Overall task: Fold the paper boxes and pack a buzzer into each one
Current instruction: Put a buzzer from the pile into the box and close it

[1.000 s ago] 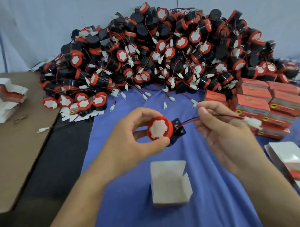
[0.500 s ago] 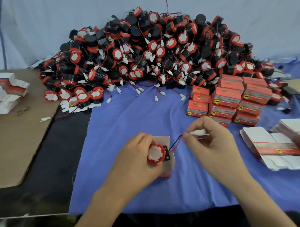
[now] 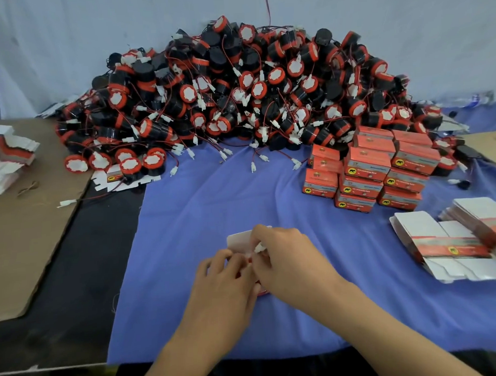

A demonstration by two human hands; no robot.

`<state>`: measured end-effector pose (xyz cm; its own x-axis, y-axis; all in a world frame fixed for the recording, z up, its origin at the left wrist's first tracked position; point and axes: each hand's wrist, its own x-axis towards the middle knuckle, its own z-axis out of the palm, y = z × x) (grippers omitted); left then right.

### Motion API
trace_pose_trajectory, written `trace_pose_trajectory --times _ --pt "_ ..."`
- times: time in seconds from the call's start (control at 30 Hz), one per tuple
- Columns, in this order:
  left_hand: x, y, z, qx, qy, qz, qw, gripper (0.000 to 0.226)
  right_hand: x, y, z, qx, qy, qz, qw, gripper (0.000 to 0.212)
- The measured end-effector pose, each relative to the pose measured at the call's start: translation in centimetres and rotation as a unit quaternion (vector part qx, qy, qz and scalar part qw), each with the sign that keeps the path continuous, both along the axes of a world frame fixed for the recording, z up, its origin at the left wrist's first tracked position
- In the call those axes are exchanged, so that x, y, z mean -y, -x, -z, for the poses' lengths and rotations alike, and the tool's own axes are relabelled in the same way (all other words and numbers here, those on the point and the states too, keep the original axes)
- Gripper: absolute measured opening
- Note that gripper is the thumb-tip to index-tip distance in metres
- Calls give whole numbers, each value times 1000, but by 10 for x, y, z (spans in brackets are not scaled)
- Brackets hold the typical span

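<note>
One paper box (image 3: 239,239) in left hand (image 3: 225,283), connector (image 3: 258,248) in right hand (image 3: 288,261)

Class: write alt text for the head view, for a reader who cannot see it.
The left hand holds a paper box on a blue cloth while the right hand pinches a white connector over it. Behind: a buzzer pile and red boxes.
</note>
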<state>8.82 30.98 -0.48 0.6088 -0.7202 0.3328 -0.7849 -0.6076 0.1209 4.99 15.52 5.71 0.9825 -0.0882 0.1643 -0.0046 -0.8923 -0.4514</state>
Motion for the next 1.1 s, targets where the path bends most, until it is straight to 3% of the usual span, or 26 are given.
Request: trace_pose_trajectory --times 0.13,0.3,0.4,0.53,0.63,0.73,0.87,1.0,1.1 --pt "1 1 13 3 -2 -30 1000 52 -7 -16 -2 -51 25 -8 998 7" --pt "3 4 24 31 68 -36 997 30 -18 -28 0 -91 37 20 995 6" --pt "2 4 31 5 120 -25 992 33 -23 -26 9 -103 32 6 994 15" --pt "-4 6 45 -23 159 -33 986 30 -20 -18 20 -65 40 -47 996 3" --pt "-6 9 46 -91 187 -32 978 68 -14 -14 27 -33 46 -88 995 8" --pt "-4 13 57 -170 266 -54 947 68 -11 -9 35 -25 100 -112 988 19" --pt "-2 14 74 -232 285 -64 928 73 -7 -4 38 -47 138 -144 979 35" --pt "-6 7 75 -191 281 -58 938 63 -4 -11 33 -107 106 -152 977 31" --pt "-10 5 71 -134 281 -9 950 63 -9 -20 30 -109 28 -87 990 18"
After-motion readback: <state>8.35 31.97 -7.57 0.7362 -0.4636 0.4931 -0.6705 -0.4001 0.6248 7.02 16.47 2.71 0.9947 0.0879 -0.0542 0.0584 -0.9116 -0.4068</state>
